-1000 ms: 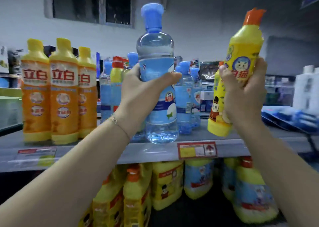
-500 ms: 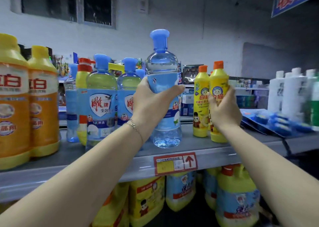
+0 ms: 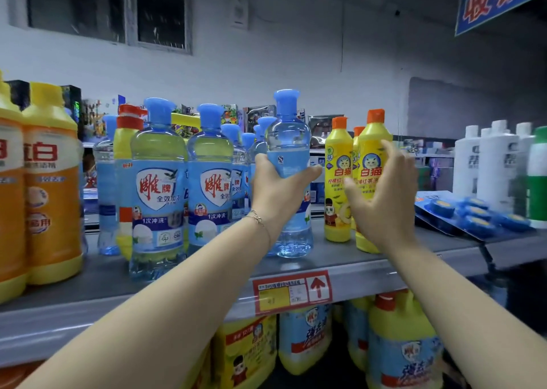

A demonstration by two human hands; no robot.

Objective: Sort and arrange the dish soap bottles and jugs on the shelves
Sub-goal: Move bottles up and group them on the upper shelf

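My left hand (image 3: 278,193) grips a clear blue dish soap bottle (image 3: 288,140) with a blue cap, standing upright on the grey shelf (image 3: 334,258). My right hand (image 3: 381,199) hovers with fingers spread just in front of a yellow bottle with an orange cap (image 3: 373,148), which stands on the shelf beside a matching yellow bottle (image 3: 338,178). Left of my held bottle stand more blue bottles (image 3: 158,187) with red-lettered labels. Large orange bottles with yellow caps (image 3: 50,181) fill the far left.
White bottles (image 3: 497,163) and blue packaged blocks (image 3: 473,214) lie at the right of the shelf. A red and yellow price tag (image 3: 291,292) hangs on the shelf edge. Yellow and blue jugs (image 3: 402,350) stand on the lower shelf.
My right hand set the yellow bottle down on the shelf and has opened, drawing slightly back from it. My left hand lowered the blue bottle onto the shelf and keeps hold.
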